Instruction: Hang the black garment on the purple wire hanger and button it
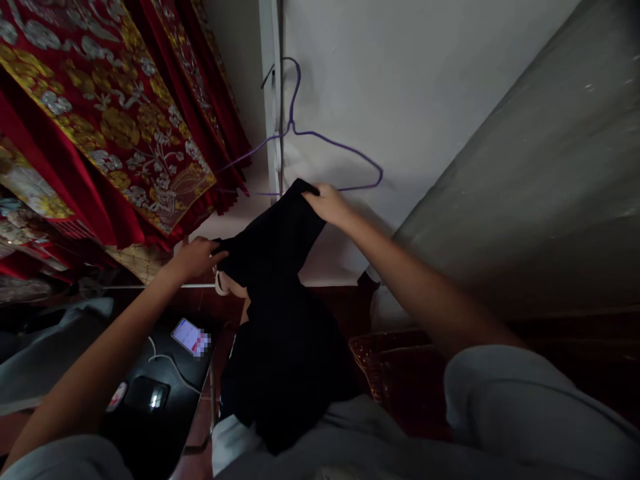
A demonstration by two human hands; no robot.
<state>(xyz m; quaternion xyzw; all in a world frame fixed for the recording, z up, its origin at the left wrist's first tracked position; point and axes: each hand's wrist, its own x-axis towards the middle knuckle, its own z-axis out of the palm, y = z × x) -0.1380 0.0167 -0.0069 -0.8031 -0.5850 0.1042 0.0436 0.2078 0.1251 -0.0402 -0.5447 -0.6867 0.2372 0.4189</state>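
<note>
A black garment (285, 247) is stretched between my two hands, its lower part hanging down in front of my body. I cannot tell which kind of garment it is. At its upper left edge, my left hand (197, 257) is closed with the cloth between thumb and fingers. My right hand (325, 200) pinches the upper right corner. Just beyond the cloth hangs a purple wire hanger (340, 143), hooked on a white upright rail by the wall. The garment covers part of the hanger's lower bar.
Red embroidered garments (150, 120) hang at the upper left. A black seat or table (155, 427) at the lower left bears a lit phone (187, 333), a white cable (175, 368) and a dark shiny case (147, 393). A grey covering (525, 180) slopes on the right.
</note>
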